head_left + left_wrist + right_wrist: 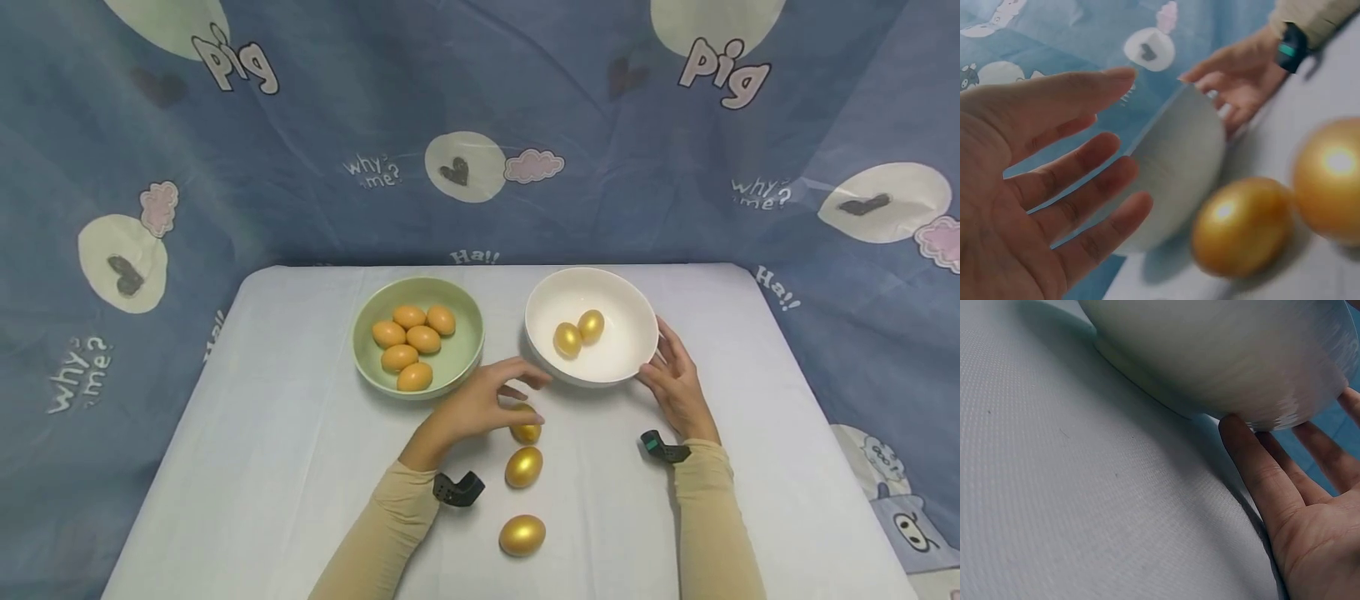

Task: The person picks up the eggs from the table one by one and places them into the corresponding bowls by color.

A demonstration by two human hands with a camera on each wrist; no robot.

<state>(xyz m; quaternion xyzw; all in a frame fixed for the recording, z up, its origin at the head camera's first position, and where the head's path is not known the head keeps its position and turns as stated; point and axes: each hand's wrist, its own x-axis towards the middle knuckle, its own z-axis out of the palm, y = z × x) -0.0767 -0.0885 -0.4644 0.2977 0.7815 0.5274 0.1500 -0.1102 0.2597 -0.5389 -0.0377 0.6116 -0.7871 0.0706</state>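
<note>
My left hand hovers between the two bowls with fingers spread and nothing in its grasp. Its thumb overlaps the farthest of three golden eggs lined up on the cloth; nearer me lie a second golden egg and a third golden egg. In the left wrist view, a gap separates thumb and fingers. Two more golden eggs lie inside the white bowl. Against that bowl's right side rests my right hand, its thumb and extended fingers touching the outer wall, as the right wrist view shows.
To the left stands a green bowl holding several orange-brown eggs. A white cloth covers the table, and a blue printed curtain hangs behind it. Each wrist wears a small black camera.
</note>
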